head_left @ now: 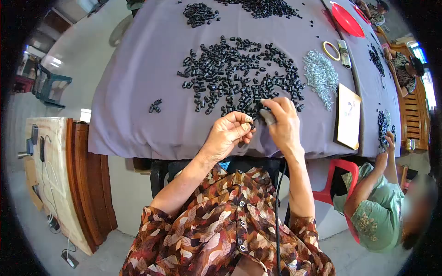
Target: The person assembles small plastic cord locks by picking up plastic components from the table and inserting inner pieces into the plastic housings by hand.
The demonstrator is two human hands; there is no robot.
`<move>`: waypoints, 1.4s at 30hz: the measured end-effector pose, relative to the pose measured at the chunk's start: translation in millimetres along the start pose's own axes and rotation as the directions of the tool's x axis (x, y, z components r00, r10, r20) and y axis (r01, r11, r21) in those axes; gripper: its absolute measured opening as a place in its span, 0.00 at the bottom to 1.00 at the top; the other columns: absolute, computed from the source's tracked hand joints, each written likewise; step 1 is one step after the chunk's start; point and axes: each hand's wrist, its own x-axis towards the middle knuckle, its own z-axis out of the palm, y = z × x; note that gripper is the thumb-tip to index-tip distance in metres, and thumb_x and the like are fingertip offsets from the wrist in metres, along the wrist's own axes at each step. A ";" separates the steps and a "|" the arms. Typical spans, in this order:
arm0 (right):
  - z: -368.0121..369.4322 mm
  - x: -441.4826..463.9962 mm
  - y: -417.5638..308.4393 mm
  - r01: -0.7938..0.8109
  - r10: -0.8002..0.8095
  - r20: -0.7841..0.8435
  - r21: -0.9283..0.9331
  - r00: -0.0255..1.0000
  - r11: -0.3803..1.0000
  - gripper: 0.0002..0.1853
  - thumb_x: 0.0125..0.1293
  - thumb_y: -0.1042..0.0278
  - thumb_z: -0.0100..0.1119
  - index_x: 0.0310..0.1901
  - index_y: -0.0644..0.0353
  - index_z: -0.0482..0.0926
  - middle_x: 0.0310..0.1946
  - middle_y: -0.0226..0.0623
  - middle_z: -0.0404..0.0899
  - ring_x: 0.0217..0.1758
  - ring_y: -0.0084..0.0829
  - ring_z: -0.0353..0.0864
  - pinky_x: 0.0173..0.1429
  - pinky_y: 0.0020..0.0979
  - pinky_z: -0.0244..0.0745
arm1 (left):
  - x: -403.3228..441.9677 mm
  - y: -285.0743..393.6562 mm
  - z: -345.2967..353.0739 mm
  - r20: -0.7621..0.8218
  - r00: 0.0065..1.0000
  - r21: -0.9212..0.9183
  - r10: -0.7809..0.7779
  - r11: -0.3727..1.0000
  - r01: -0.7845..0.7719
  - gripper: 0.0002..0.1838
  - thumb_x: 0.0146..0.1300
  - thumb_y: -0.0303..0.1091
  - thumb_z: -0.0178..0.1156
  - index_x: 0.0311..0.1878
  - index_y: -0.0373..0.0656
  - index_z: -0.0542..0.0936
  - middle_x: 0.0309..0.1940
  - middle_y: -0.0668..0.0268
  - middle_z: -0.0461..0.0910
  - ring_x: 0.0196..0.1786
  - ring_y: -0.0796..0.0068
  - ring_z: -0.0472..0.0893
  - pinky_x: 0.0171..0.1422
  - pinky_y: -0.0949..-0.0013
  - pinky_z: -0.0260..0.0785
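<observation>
Small black parts [216, 73] lie spread in a wide pile on the grey tablecloth [138, 92]. At the pile's near edge, my left hand [230, 131] pinches a small black part between thumb and fingertips. Just to its right, my right hand [281, 119] reaches over the near parts with fingers bent; something dark shows at its fingertips, but whether it is gripped is unclear. A heap of small clear or silvery pieces [321, 76] lies to the right of the black pile. A few black parts [155, 106] sit apart at the left.
A notebook or board [349, 116], a tape roll [331, 51] and a small box [344, 53] lie at the right. Farther back are more black piles [198, 14] and a red tray [347, 19]. Another person [377, 207] works at the right; others sit beyond.
</observation>
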 end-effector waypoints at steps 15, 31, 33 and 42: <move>-3.0 -4.4 54.8 -0.171 0.118 -0.294 -0.161 0.949 0.972 0.12 0.49 0.79 0.58 0.37 0.57 0.78 0.36 0.36 0.72 0.42 0.38 0.69 0.48 0.36 0.64 | 1.4 -0.5 -1.5 0.028 1.000 0.017 0.015 1.000 -0.015 0.06 0.61 0.25 0.56 0.41 0.39 0.75 0.34 0.62 0.78 0.32 0.77 0.77 0.37 0.77 0.71; 5.4 27.2 24.6 0.185 -0.160 0.175 -0.136 0.971 0.973 0.13 0.47 0.81 0.49 0.35 0.58 0.78 0.30 0.35 0.72 0.38 0.37 0.70 0.43 0.35 0.64 | 0.5 0.0 0.7 -0.013 1.000 0.023 0.009 1.000 -0.008 0.06 0.62 0.26 0.56 0.42 0.40 0.74 0.33 0.62 0.78 0.32 0.78 0.77 0.37 0.77 0.71; 7.7 26.0 26.7 0.175 -0.155 0.151 -0.127 0.976 0.976 0.12 0.47 0.82 0.49 0.34 0.59 0.76 0.30 0.37 0.72 0.38 0.39 0.70 0.44 0.36 0.64 | 1.1 -0.9 0.4 -0.015 1.000 0.018 0.011 1.000 -0.011 0.06 0.62 0.26 0.56 0.42 0.40 0.74 0.33 0.62 0.78 0.32 0.78 0.77 0.37 0.77 0.71; -7.8 -19.4 -2.4 -0.271 0.295 0.111 0.766 0.949 0.583 0.06 0.57 0.82 0.58 0.36 0.65 0.74 0.33 0.30 0.74 0.30 0.17 0.75 0.31 0.20 0.73 | 0.9 -2.6 0.0 -0.012 0.999 0.028 0.046 0.999 -0.046 0.06 0.62 0.26 0.56 0.42 0.40 0.74 0.32 0.63 0.78 0.31 0.80 0.76 0.36 0.78 0.70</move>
